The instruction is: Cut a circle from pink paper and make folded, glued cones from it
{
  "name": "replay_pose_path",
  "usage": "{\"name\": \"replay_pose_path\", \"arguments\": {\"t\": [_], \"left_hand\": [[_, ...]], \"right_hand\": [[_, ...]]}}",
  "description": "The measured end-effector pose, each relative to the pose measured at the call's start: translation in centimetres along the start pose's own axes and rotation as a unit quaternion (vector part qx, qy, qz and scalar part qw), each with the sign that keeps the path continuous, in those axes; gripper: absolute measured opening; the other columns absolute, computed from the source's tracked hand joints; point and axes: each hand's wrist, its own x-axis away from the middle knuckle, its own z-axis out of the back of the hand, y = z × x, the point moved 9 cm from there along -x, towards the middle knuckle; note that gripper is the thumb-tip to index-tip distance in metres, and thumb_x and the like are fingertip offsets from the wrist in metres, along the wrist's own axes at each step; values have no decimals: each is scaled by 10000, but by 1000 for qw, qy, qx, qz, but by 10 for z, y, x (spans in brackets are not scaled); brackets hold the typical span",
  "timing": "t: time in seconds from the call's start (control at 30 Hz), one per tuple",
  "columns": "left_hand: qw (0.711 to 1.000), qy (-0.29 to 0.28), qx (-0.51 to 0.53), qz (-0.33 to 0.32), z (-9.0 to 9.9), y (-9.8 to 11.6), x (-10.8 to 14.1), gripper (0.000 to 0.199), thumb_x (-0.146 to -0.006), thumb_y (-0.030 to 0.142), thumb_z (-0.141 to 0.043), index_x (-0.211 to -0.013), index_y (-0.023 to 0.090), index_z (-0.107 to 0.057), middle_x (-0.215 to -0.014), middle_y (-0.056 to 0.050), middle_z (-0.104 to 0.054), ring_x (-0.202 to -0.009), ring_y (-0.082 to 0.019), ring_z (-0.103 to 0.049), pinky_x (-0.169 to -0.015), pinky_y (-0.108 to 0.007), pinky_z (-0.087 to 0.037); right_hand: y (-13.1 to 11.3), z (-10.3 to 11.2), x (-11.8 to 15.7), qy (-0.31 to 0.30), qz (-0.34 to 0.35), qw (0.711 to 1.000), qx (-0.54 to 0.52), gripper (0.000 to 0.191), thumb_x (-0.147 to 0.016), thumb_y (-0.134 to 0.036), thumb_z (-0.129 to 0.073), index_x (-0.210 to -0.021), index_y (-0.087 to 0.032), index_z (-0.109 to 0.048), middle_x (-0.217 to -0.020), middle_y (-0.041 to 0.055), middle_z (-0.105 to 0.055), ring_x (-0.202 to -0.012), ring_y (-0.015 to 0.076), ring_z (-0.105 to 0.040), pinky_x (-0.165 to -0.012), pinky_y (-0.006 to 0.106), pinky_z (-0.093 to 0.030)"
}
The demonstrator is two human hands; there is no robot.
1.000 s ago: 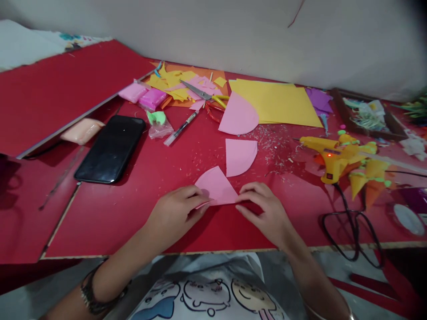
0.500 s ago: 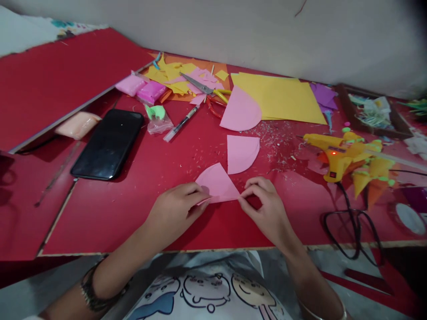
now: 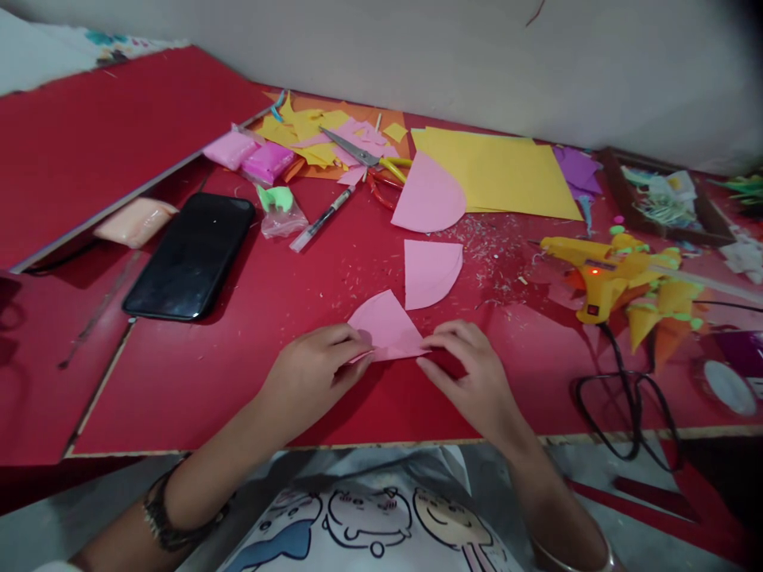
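Observation:
A quarter-circle pink paper piece [image 3: 390, 322] lies on the red table in front of me, its near edge creased. My left hand [image 3: 315, 369] pinches that edge at its left end, thumb below and fingers above. At the right tip, my right hand [image 3: 468, 369] has its fingertips on the paper and the thumb just under the edge, in a loose grip. Just beyond lies another quarter-circle pink piece [image 3: 432, 272]. A larger pink piece [image 3: 430, 197] with a rounded edge overlaps the yellow sheets [image 3: 506, 171].
A phone [image 3: 191, 256] and a pen [image 3: 323, 218] lie to the left. Scissors [image 3: 358, 151] rest among paper scraps at the back. On the right are a yellow glue gun [image 3: 587, 270] with a lit red light, its black cord [image 3: 635, 397] and a brown tray [image 3: 703, 222].
My right fingertips have shifted slightly left onto the paper's tip, and the thumb has parted a little from the finger. The left hand keeps its pinch.

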Motion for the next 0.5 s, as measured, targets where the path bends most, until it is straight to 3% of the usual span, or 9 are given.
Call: {"name": "replay_pose_path", "arguments": {"t": [0.2, 0.37, 0.5], "left_hand": [[1000, 18, 25, -6, 0, 2, 1, 219, -835, 301, -522, -1009, 217, -626, -970, -44, -601, -897, -164, -586, -740, -263, -482], [999, 25, -10, 40, 1, -4, 2, 189, -857, 280, -486, -881, 170, -637, -853, -38, -627, -771, -148, -588, -652, -241, -465], [996, 34, -58, 62, 4, -7, 2, 207, -857, 309, -486, -929, 179, -630, -804, -21, -634, -723, -147, -582, -597, -242, -427]], "right_hand": [[0, -10, -5, -26, -15, 999, 43, 87, -826, -247, -538, -782, -197, -594, -847, 35, -555, -819, 174, -495, -746, 324, -392], [1, -10, -4, -19, -26, 999, 44, 93, -829, -256, -537, -771, -192, -572, -835, 32, -546, -811, 177, -487, -738, 325, -380], [2, -9, -4, -9, -31, 998, 48, 109, -827, -269, -540, -754, -189, -554, -820, 30, -539, -800, 177, -482, -733, 328, -376]]}}
